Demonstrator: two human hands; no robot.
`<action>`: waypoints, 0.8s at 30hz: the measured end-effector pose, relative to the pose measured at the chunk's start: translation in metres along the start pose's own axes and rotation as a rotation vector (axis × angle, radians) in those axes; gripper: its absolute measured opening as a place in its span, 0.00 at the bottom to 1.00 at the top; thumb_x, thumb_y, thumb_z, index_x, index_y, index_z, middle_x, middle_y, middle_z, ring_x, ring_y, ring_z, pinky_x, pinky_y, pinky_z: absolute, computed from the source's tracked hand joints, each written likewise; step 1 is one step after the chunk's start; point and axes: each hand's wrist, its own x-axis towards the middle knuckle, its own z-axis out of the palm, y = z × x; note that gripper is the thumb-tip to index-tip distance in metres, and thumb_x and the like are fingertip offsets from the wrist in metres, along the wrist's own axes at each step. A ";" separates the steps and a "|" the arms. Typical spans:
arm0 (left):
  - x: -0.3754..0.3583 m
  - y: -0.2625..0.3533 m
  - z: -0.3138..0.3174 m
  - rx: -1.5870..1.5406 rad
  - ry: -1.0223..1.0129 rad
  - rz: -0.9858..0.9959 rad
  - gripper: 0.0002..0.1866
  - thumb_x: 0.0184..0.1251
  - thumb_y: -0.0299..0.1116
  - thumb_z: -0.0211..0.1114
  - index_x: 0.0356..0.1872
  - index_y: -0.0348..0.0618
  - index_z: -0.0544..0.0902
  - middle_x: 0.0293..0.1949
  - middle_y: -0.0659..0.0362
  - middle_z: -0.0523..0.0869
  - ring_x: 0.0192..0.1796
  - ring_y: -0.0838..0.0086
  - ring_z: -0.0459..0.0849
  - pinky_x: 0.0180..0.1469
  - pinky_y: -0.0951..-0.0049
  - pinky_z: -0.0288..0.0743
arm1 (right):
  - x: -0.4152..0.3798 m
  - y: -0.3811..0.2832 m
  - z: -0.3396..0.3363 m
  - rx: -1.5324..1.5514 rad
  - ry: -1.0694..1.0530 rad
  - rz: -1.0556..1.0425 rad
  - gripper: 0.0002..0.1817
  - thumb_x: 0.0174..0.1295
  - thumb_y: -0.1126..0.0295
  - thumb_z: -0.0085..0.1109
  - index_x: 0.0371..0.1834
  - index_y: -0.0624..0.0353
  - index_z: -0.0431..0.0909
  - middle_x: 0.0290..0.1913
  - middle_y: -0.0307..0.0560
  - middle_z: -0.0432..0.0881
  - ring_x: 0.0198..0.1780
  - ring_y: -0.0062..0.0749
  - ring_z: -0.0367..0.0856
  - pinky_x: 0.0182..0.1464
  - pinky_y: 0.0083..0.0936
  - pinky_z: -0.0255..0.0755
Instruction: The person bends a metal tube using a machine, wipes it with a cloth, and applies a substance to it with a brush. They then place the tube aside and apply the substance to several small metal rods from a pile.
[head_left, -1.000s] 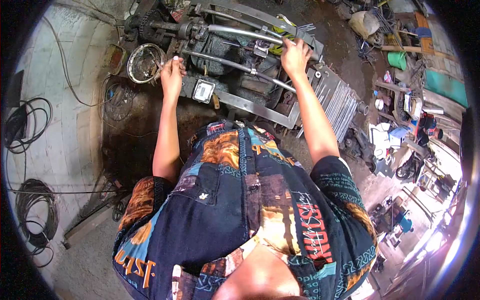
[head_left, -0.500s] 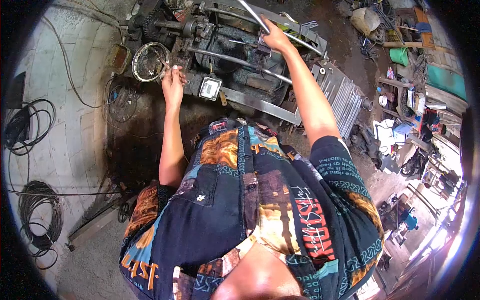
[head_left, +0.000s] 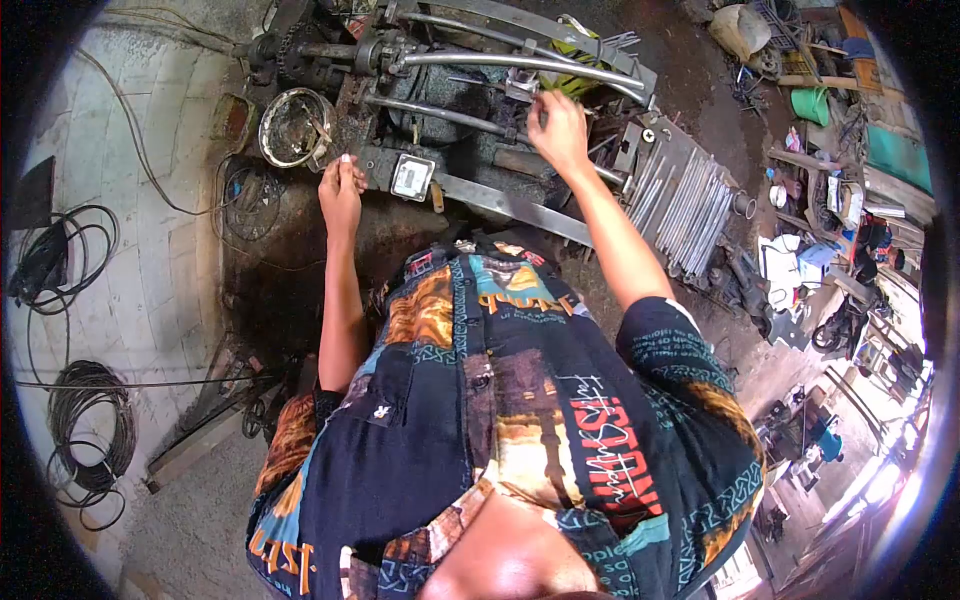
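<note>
The machine (head_left: 515,208), an open metal frame with a toothed wheel (head_left: 290,52) at its left end, spans the upper middle. The long bright tube (head_left: 520,65) lies lengthwise over its far part, curved in this view and out of both hands; that suggests the machine bears its weight and the right hand is free of it. A thinner rod (head_left: 440,112) runs nearer the body. Just beyond the frame's right end, a batch of loose rods (head_left: 695,215) lies side by side.

The right hand (head_left: 560,135) is over the frame, below the tube, its fingers bent and apart from the thumb, with nothing visible in its grasp. The left hand (head_left: 342,195) is just beside the round pan (head_left: 265,130), fingers partly curled; I cannot tell whether they close on anything. Between the 2 hands, nearer the left, a pale square box (head_left: 412,178) sits at the frame's near edge.
</note>
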 end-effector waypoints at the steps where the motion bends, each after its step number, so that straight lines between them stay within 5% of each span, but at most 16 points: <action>1: -0.003 -0.001 -0.001 0.021 -0.002 -0.002 0.16 0.78 0.40 0.50 0.45 0.36 0.79 0.27 0.65 0.77 0.28 0.82 0.75 0.32 0.79 0.70 | -0.008 0.009 0.007 -0.042 -0.069 0.103 0.17 0.51 0.70 0.60 0.46 0.59 0.80 0.50 0.53 0.79 0.49 0.50 0.79 0.53 0.49 0.70; 3: -0.003 -0.002 -0.008 0.055 -0.003 -0.017 0.17 0.78 0.41 0.51 0.45 0.36 0.80 0.27 0.64 0.77 0.28 0.82 0.74 0.32 0.79 0.69 | -0.006 0.019 0.027 -0.073 -0.139 0.209 0.16 0.50 0.71 0.60 0.44 0.59 0.81 0.50 0.54 0.80 0.50 0.51 0.79 0.54 0.52 0.69; 5: -0.005 -0.001 -0.003 0.040 -0.089 -0.015 0.17 0.78 0.42 0.52 0.45 0.36 0.80 0.27 0.64 0.77 0.28 0.82 0.74 0.32 0.78 0.68 | 0.008 0.040 0.049 -0.414 -0.227 0.182 0.15 0.49 0.72 0.60 0.42 0.59 0.83 0.49 0.52 0.81 0.52 0.51 0.79 0.55 0.57 0.67; 9: -0.010 0.011 0.007 0.099 -0.090 0.005 0.18 0.77 0.42 0.53 0.44 0.36 0.80 0.27 0.64 0.77 0.29 0.81 0.74 0.32 0.78 0.68 | 0.022 0.067 0.075 -0.475 -0.495 0.182 0.12 0.50 0.71 0.58 0.38 0.58 0.84 0.47 0.51 0.83 0.52 0.47 0.79 0.56 0.57 0.66; 11: -0.014 0.017 0.010 0.102 -0.067 0.023 0.15 0.76 0.40 0.55 0.42 0.34 0.79 0.27 0.64 0.77 0.28 0.83 0.73 0.33 0.80 0.69 | 0.022 0.084 0.086 -0.499 -0.427 0.095 0.10 0.53 0.71 0.53 0.34 0.56 0.85 0.41 0.50 0.85 0.48 0.46 0.82 0.53 0.57 0.68; 13: -0.019 0.017 0.008 0.120 -0.056 0.016 0.15 0.76 0.40 0.55 0.41 0.35 0.79 0.27 0.64 0.77 0.29 0.83 0.74 0.33 0.80 0.69 | 0.027 0.086 0.077 -0.502 -0.523 0.115 0.12 0.53 0.69 0.55 0.40 0.56 0.83 0.47 0.50 0.83 0.53 0.44 0.79 0.56 0.54 0.68; 19: -0.026 0.012 0.004 0.129 -0.049 -0.027 0.15 0.75 0.40 0.56 0.41 0.35 0.80 0.26 0.64 0.77 0.29 0.83 0.74 0.33 0.79 0.69 | 0.013 0.101 0.061 -0.599 -0.434 0.013 0.14 0.51 0.71 0.55 0.42 0.53 0.82 0.45 0.49 0.83 0.54 0.44 0.79 0.53 0.55 0.65; 21: -0.028 0.013 0.004 0.149 -0.046 -0.042 0.16 0.75 0.41 0.57 0.41 0.35 0.79 0.26 0.64 0.77 0.29 0.83 0.74 0.33 0.79 0.69 | 0.014 0.097 0.062 -0.536 -0.443 0.062 0.17 0.53 0.72 0.57 0.48 0.55 0.81 0.58 0.50 0.79 0.62 0.47 0.74 0.64 0.65 0.58; 24: -0.027 0.014 0.008 0.175 -0.041 -0.049 0.17 0.74 0.42 0.58 0.42 0.34 0.79 0.26 0.64 0.78 0.29 0.83 0.74 0.34 0.78 0.69 | 0.019 0.086 0.060 -0.550 -0.573 0.105 0.17 0.53 0.72 0.57 0.49 0.54 0.80 0.56 0.49 0.79 0.63 0.46 0.73 0.64 0.64 0.59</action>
